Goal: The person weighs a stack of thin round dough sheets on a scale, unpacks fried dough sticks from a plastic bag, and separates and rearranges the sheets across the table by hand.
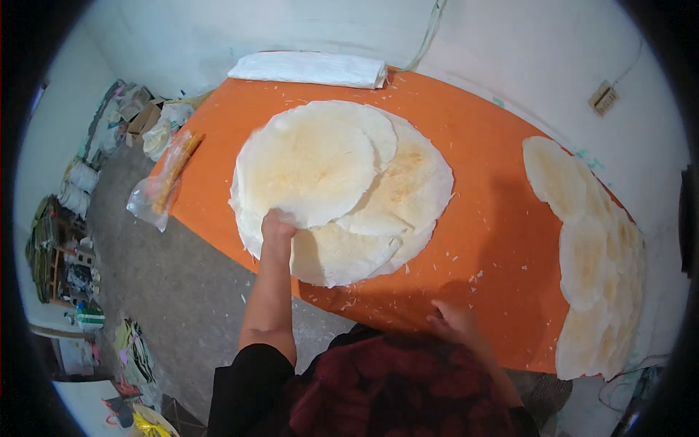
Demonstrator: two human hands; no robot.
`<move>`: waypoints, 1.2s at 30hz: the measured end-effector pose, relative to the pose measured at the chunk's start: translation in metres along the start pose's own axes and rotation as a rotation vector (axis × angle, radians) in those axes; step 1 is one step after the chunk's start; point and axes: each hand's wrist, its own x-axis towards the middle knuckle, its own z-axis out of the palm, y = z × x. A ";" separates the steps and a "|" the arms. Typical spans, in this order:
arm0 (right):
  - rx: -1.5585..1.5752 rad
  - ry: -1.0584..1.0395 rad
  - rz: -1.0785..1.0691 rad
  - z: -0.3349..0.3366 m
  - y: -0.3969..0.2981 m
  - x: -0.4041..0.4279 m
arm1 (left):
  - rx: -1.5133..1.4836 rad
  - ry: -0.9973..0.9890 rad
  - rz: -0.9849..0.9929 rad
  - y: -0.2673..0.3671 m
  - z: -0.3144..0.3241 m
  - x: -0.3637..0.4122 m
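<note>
My left hand [279, 221] grips the near edge of a large, thin round flatbread [311, 164], pale with a browned middle. Its fingertips are hidden by the bread. This round lies over a loose pile of similar flatbreads [412, 164], which spread to the right and towards me on an orange-covered table [475, 147]. My right hand [452, 318] is low over the table's near edge, apart from the pile. It is slightly blurred and holds nothing that I can see; its fingers look apart.
Overlapping flatbreads [584, 262] line the table's right end by the wall. At the back lies a folded white sheet [311, 68]. A clear plastic bag with yellowish sticks [177, 169] overhangs the left edge. Crumbs dot the table. Boxes and bags [144, 117] stand on the floor at left.
</note>
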 end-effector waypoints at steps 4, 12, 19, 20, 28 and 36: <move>0.128 0.062 0.063 0.028 0.032 -0.013 | -0.035 -0.006 -0.044 -0.020 0.003 0.003; -0.062 0.123 0.084 0.031 0.028 -0.022 | 1.135 -0.443 0.391 0.009 -0.056 0.004; 0.247 0.287 0.273 0.009 0.062 -0.046 | 1.460 -0.108 1.041 -0.105 0.076 -0.119; 0.291 0.350 0.295 0.006 0.075 -0.051 | 1.435 -0.355 0.898 -0.139 0.087 -0.144; 0.333 0.747 0.731 -0.074 0.217 -0.111 | 1.848 -1.232 0.783 -0.335 0.099 -0.220; -0.350 1.046 0.644 -0.156 0.376 -0.080 | 2.150 -1.040 0.963 -0.372 0.089 -0.221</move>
